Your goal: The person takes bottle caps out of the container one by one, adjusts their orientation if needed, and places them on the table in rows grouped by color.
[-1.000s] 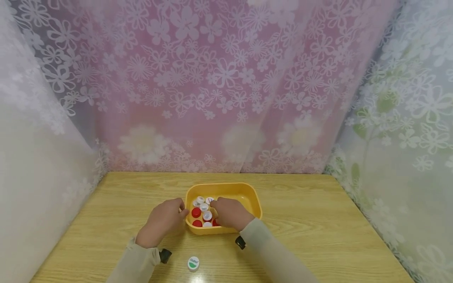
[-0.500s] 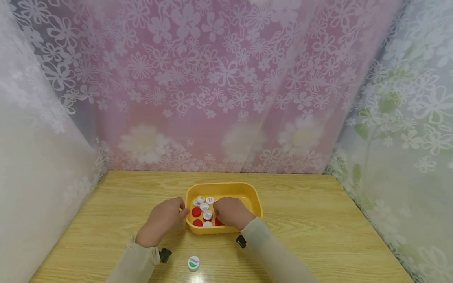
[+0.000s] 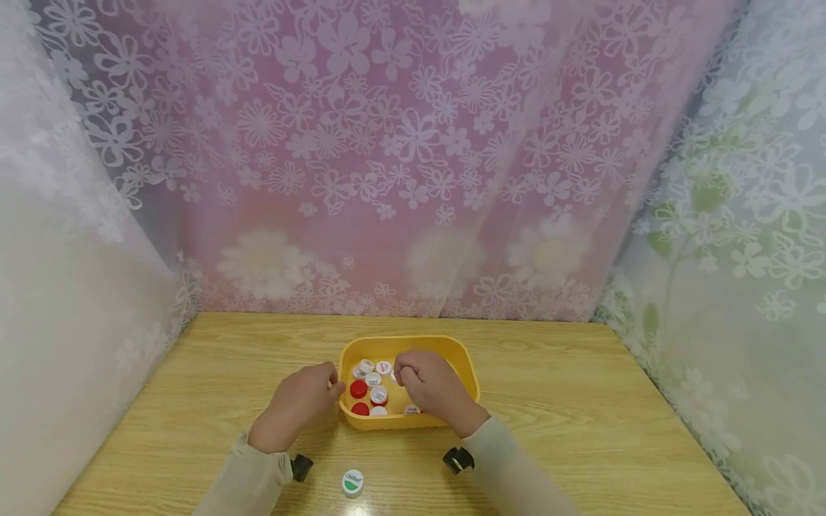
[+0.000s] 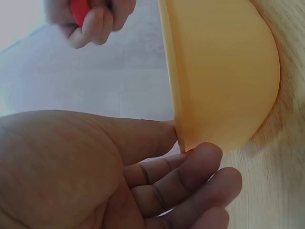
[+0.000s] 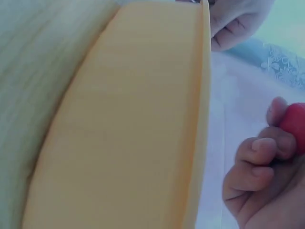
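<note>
Left hand (image 3: pixel 300 401) pinching yellow tray rim (image 5: pixel 204 95), right hand (image 3: pixel 431 383) above gripping red cap (image 5: pixel 295 126)

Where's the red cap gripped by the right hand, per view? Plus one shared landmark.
Head: not visible; the right hand appears to hide it.
Left wrist: red cap at the top edge, left of centre.
Right wrist: red cap at the right edge, cut off by the frame.
Landmark: yellow tray, in all three.

Tbl (image 3: pixel 581 408), wood-grain | yel. tray (image 3: pixel 413 423), upright, ctr | wht/grn cap (image 3: pixel 352 483), nearer cam., apart fr. tray
</note>
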`<state>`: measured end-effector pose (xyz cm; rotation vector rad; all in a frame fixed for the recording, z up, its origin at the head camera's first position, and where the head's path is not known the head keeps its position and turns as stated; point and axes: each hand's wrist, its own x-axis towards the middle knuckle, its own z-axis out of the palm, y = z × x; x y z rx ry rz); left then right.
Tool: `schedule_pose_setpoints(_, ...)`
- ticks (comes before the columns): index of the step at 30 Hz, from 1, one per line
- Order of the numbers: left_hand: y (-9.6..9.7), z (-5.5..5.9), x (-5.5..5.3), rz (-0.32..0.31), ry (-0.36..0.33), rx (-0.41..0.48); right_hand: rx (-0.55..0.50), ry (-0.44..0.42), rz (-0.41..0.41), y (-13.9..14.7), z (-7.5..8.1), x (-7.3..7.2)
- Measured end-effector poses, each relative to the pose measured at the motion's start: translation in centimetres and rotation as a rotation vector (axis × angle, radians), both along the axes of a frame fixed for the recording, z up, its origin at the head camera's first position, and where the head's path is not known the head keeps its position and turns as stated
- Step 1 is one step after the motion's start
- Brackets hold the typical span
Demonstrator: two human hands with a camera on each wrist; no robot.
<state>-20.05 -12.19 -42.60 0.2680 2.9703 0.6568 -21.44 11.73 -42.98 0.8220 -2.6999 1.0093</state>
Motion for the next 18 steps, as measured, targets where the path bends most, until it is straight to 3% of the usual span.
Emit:
schedule_pose_setpoints(8,0.0,-0.1,0.1,0.004,-0.003,0.0,0.083,0.012,-0.03,0.1,0.1,2.5)
schedule_pose_setpoints(15,-0.1,-0.2,-0.1,0.011,-0.014,-0.004,0.052,0.13,0.045,0.1,2.0,4.9)
schedule_pose_setpoints(18,0.0,-0.1,-0.1,0.011,-0.018,-0.005,0.107,0.098,0.072,0.3,2.7,5.6)
